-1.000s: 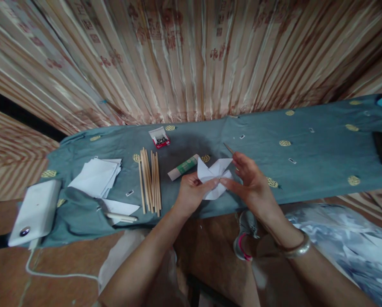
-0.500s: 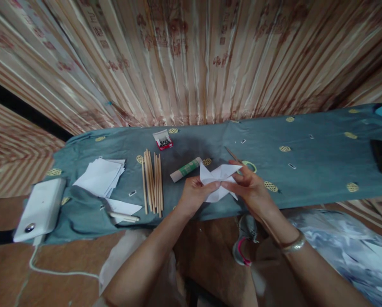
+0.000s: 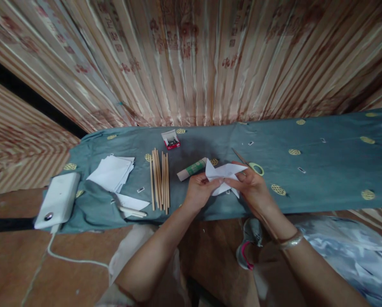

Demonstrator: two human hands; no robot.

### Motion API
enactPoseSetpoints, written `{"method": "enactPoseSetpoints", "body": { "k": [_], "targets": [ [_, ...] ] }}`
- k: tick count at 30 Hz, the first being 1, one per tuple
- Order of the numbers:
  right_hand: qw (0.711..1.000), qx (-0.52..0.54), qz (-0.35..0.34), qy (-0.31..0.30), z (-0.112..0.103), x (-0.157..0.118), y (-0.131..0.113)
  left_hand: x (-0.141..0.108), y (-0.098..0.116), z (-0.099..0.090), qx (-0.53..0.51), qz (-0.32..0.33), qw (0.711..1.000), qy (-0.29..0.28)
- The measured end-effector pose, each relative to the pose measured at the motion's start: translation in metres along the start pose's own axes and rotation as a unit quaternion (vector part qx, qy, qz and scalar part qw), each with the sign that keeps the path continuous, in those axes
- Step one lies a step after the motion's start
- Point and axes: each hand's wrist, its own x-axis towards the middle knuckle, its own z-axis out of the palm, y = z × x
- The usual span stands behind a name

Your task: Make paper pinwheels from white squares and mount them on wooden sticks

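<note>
Scissors (image 3: pixel 240 157) now show a yellow-green handle just past the fingers of your right hand (image 3: pixel 250 183), which mostly covered it a second ago. Your view has swung a little left, and the folded white paper (image 3: pixel 223 172) sits more edge-on to you. You grip it from both sides: left hand (image 3: pixel 199 190) pinching one side, right hand the other, thumbs nearly meeting at its middle, pointed vanes sticking out. It is over the table's near side, just beside the glue stick (image 3: pixel 192 169).

Writing: glue stick has a green label, lettering too small to read. Red box (image 3: pixel 173 145), lid up, small metallic pieces inside; side print illegible. Curtain (image 3: pixel 184 64) bears columns of printed characters, too blurred to make out. Tablecloth (image 3: pixel 274 140): yellow pineapples, little label-like patches, unreadable.

Left of you: wooden sticks (image 3: pixel 158 179), then stacked white sheets (image 3: pixel 110 172).
</note>
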Motion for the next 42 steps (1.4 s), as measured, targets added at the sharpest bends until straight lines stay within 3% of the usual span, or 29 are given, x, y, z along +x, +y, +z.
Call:
{"method": "enactPoseSetpoints", "body": {
  "k": [16, 42],
  "targets": [
    [0.999, 0.035, 0.009, -0.039, 0.0052, 0.0033, 0.004, 0.0018, 0.005, -0.0021, 0.017, 0.015, 1.0, 0.009],
    [0.999, 0.018, 0.005, -0.038, 0.0061, 0.0042, 0.0041, 0.005, 0.0018, -0.0056, 0.042, 0.03, 0.999, 0.017]
  ]
}}
